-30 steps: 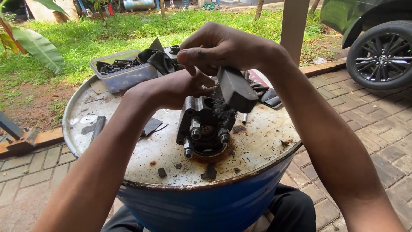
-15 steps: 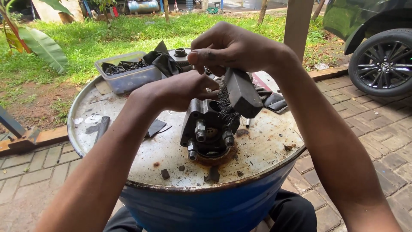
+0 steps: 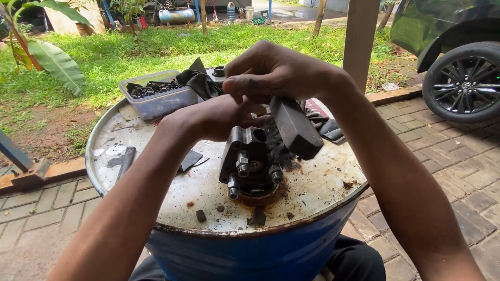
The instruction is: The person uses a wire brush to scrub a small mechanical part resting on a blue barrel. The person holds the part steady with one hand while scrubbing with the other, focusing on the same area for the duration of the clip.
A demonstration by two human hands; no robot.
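Blue drum (image 3: 250,250) outdoors: left hand (image 3: 219,117) grips metal pump body (image 3: 250,166); right hand (image 3: 271,70) clutches wire brush (image 3: 294,127) against it.

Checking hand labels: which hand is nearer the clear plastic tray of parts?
Left. The left hand steadies the pump body just right of the tray; the right hand is farther right.

Metal pump part (image 3: 249,169) on drum top (image 3: 208,192), parts tray (image 3: 156,99) behind-left, car wheel (image 3: 463,83) far right

Both forearms bare, no sleeves in view; left hand (image 3: 221,115) and right hand (image 3: 271,70) ungloved, no rings or watch seen; dark trousers (image 3: 359,257) at bottom edge.
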